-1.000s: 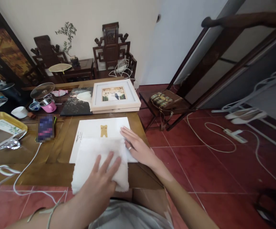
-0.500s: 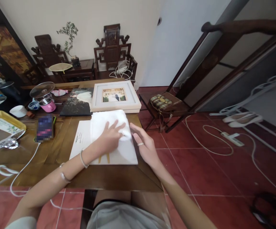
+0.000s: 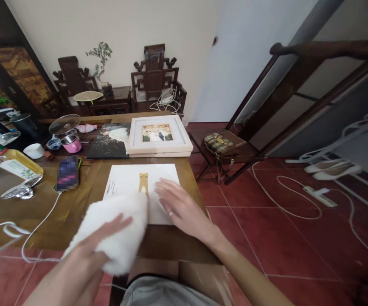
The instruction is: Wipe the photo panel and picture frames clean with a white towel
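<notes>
My left hand (image 3: 86, 257) grips a fluffy white cloth (image 3: 123, 250) above the table's front edge, its thumb and fingers partly sunk in the fabric. Below and behind the cloth, a flat white board or album (image 3: 126, 175) lies on the table, with small dark print along its left side. A golden figure (image 3: 143, 182) marks its middle. My right hand (image 3: 184, 210) rests palm down on the board's right part, fingers stretched out, a ring on one finger. The cloth and my right hand cover parts of the board.
A framed photo (image 3: 183, 144) lies behind the board, beside a dark picture panel (image 3: 97, 146). To the left are a phone (image 3: 67, 174), a pink cup (image 3: 72, 145) and a bottle of yellow liquid (image 3: 15, 163). A chair bearing a plaid bag (image 3: 218, 144) stands right.
My left hand has drawn the cloth off the board toward me and to the left. My right hand has moved from the board's right edge onto its surface.
</notes>
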### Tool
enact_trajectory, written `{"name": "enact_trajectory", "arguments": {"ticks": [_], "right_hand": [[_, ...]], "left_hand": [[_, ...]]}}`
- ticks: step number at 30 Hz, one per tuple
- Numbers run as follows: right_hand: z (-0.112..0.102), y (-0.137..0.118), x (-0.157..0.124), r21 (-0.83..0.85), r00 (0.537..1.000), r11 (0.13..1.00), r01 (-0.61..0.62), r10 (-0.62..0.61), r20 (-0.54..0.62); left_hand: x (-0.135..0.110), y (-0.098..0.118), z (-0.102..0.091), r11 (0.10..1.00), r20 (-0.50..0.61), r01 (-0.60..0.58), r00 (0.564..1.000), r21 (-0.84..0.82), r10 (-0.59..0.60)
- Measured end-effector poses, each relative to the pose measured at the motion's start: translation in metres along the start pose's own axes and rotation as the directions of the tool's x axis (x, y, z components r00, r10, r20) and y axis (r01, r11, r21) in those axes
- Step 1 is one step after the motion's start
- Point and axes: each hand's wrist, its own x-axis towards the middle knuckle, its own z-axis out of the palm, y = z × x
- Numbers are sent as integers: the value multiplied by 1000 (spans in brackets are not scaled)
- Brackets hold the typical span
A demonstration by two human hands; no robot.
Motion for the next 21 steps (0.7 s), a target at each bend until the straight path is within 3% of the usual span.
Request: {"name": "enact_trajectory", "arguments": {"ticks": [2, 4, 8, 12, 17, 19, 21], "right_hand": [[10, -17, 9, -62, 983, 996, 68, -56, 177], [22, -31, 16, -133, 954, 987, 86, -43, 296], [38, -43, 18, -232, 908, 972, 34, 67, 413], [33, -41, 10, -200, 872, 979, 34, 69, 485], [23, -47, -18, -161, 872, 982, 96, -5, 490], [28, -53, -34, -228, 904, 961, 154, -44, 425], [36, -60, -49, -328, 952, 924, 197, -101, 288]], "left_hand": [[-6, -16, -5, 986, -98, 155, 984, 68, -148], [-6, -32, -3, 967, -192, 226, 961, 118, -200], [-1, -63, 18, 940, -381, 309, 894, 145, -235], [-3, -83, 40, 932, -518, 352, 815, 86, -260], [-2, -84, 46, 904, -546, 421, 741, -75, -391], [0, -82, 45, 883, -519, 450, 727, -133, -449], [1, -81, 45, 853, -497, 490, 703, -179, -508]]}}
